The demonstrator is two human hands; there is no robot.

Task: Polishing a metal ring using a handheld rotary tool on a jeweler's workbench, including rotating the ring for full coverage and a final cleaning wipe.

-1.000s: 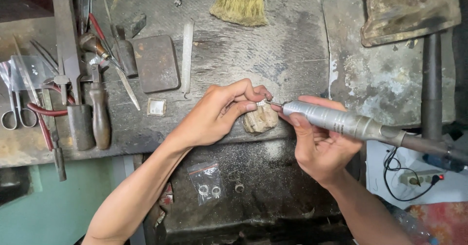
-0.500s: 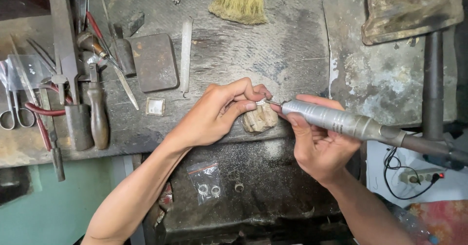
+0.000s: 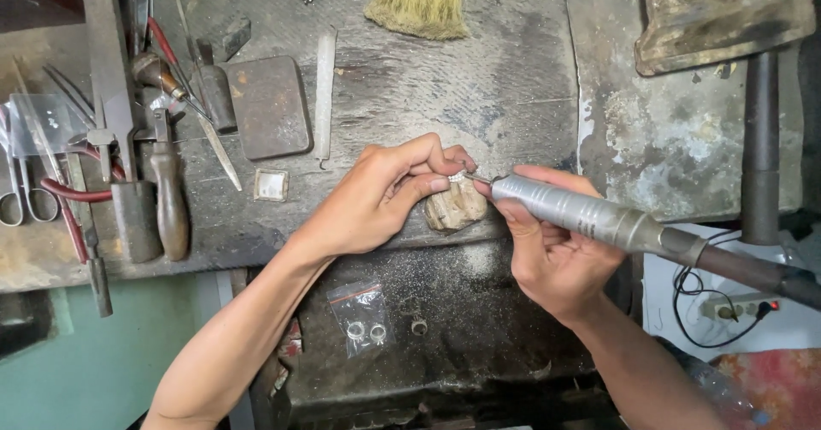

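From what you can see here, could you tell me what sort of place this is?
Most likely a jeweller's workbench: the right hand holds a rotary handpiece to a small ring pinched by the left hand on a wooden bench pin, with pliers nearby.

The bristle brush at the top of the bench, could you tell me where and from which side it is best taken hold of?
Judging by its pose, take the bristle brush by its dark ferrule at the top edge of the picture, coming from the far side of the bench. The yellow bristles fan toward the person and would only bend under a grip. Its handle is out of view, so the ferrule is the only firm part showing.
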